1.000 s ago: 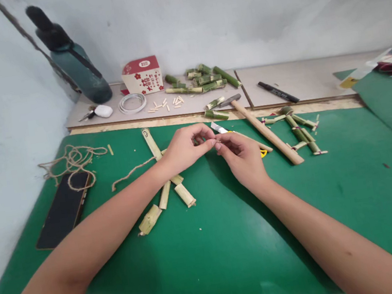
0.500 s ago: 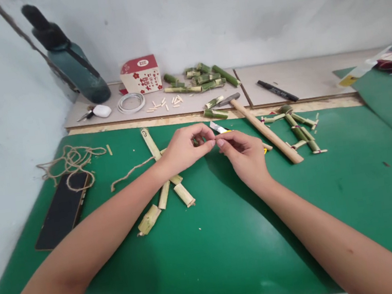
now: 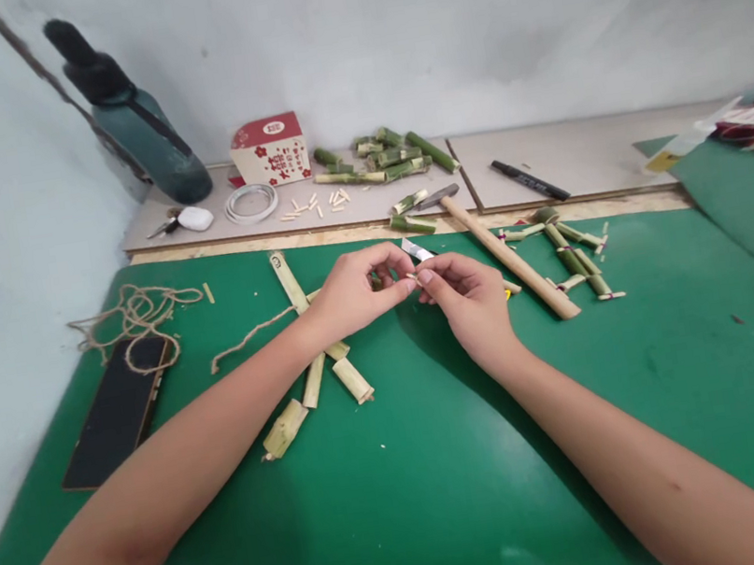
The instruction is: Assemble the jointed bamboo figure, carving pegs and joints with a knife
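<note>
My left hand (image 3: 370, 288) and my right hand (image 3: 465, 296) meet fingertip to fingertip above the green mat (image 3: 396, 506). Both pinch a tiny pale sliver (image 3: 413, 276), probably wood or bamboo, mostly hidden by the fingers. Under and beside my left forearm lies a jointed figure of peeled bamboo pieces (image 3: 288, 282), partly covered by the arm, with a twine end (image 3: 250, 337) running out to its left. Behind my right hand a utility knife (image 3: 416, 248) shows only its blade tip and bits of yellow. A hammer (image 3: 511, 258) rests just right of that hand.
A second, green bamboo figure (image 3: 575, 257) lies right of the hammer. On the back ledge are cut bamboo pieces (image 3: 394, 159), small pegs (image 3: 315, 203), a tape roll (image 3: 252, 204), a box (image 3: 269, 152), a bottle (image 3: 149, 132) and a marker (image 3: 530, 180). Twine (image 3: 141, 313) overlaps a dark slab (image 3: 117, 411) at left.
The hands stay fingertip to fingertip, with the fingers shifted slightly so that the pale sliver now shows between them. The whole view has moved a little.
</note>
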{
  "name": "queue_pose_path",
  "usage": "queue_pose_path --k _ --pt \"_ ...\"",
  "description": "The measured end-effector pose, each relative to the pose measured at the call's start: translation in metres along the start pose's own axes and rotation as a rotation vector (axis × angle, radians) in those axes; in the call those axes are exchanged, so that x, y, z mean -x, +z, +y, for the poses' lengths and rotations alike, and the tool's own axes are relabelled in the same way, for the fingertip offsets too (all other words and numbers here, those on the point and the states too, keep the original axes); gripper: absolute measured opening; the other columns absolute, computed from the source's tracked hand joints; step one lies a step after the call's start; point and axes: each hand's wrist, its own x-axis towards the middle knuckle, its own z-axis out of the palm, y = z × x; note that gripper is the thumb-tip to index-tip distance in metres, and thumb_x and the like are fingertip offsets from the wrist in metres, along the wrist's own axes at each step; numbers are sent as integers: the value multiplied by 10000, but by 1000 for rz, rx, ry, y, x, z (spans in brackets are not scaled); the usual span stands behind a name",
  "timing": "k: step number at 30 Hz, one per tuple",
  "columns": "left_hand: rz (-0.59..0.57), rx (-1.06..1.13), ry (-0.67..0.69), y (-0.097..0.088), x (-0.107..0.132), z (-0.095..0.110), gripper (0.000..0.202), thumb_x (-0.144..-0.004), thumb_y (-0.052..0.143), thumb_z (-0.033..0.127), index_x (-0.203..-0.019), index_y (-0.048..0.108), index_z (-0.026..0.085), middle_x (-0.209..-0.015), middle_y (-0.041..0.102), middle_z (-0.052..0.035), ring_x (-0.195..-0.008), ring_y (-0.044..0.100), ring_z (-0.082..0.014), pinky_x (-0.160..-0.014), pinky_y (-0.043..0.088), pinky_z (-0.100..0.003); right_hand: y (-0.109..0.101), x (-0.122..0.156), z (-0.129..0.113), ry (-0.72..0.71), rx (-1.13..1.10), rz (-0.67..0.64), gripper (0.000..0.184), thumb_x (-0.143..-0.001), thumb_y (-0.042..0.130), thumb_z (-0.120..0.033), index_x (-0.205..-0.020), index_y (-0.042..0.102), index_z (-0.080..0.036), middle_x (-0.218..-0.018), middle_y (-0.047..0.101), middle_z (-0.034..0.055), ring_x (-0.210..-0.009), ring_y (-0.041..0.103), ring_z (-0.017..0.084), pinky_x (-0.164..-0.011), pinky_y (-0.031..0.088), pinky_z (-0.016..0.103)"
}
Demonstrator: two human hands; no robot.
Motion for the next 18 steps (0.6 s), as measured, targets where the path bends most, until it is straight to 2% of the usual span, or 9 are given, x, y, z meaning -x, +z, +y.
queue_pose_path --k 8,18 --pt "18 -19 -32 -1 1 4 135 -865 750 282 -954 713 187 -797 694 31 -618 550 -67 -599 409 -209 0 0 -1 57 -98 1 175 -825 835 -376 -846 775 -213 -726 703 -4 -630 612 129 -622 509 278" --pt "33 -64 -18 1 2 5 116 -870 746 281 -942 719 193 -699 653 44 -611 557 -82 -624 434 -220 -5 -6 -4 170 -165 -85 208 -784 865 -382 -800 761 -201 -715 689 -3 -636 593 117 -637 462 261"
